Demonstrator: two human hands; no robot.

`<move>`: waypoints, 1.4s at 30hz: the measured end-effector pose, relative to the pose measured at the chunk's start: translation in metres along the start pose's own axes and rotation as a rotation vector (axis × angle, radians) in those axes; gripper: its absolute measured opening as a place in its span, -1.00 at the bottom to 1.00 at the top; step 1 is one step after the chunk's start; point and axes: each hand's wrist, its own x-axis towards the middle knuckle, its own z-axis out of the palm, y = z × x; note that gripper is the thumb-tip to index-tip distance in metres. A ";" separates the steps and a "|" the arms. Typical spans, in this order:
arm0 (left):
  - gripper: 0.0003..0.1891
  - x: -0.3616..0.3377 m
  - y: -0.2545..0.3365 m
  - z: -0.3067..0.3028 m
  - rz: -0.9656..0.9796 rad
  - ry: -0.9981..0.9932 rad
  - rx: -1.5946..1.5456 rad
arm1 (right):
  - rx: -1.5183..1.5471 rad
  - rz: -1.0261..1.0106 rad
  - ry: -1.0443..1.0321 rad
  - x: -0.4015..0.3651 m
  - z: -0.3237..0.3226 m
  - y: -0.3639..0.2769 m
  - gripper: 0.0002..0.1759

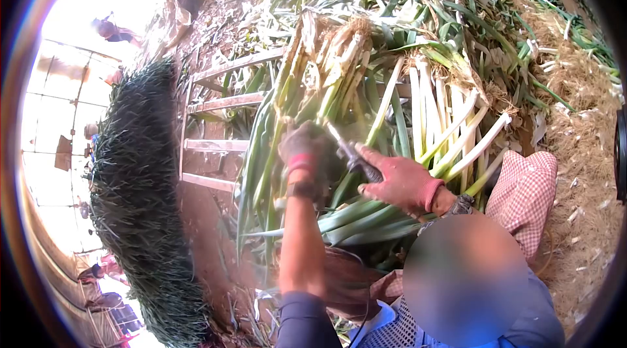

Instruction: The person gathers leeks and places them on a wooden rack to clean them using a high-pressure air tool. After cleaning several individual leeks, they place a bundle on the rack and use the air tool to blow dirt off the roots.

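My left hand (304, 145), in a dark glove with a red cuff, is closed on a bunch of green onions (277, 178); motion blurs its fingers. Dry, brownish roots and outer leaves show at the bunch's upper end. My right hand (401, 184), in a pinkish-red glove, is wrapped around the dark handle of a tool with a thin metal nozzle (336, 133). The nozzle's tip points at the bunch, close to my left hand. Several white-stemmed onions (428, 109) lie just beyond my right hand, their green leaves running beneath it.
A slatted frame (219, 145) stands left of the bunch. Farther left is a tall stack of green onions (140, 198). Loose leaves and peelings (405, 1) cover the far area, with root debris (578, 171) at right. A person (117, 33) is at the upper left.
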 end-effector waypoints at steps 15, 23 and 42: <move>-0.42 0.004 0.018 -0.015 -0.118 -0.279 -0.048 | 0.091 0.208 0.335 0.104 -0.070 0.019 0.08; -0.51 0.006 0.021 -0.017 -0.021 -0.368 -0.122 | 0.039 0.187 0.265 0.099 -0.078 0.040 0.07; -0.59 -0.041 0.057 -0.030 0.070 -0.639 -0.235 | 0.036 -0.012 0.045 -0.087 -0.036 0.050 0.12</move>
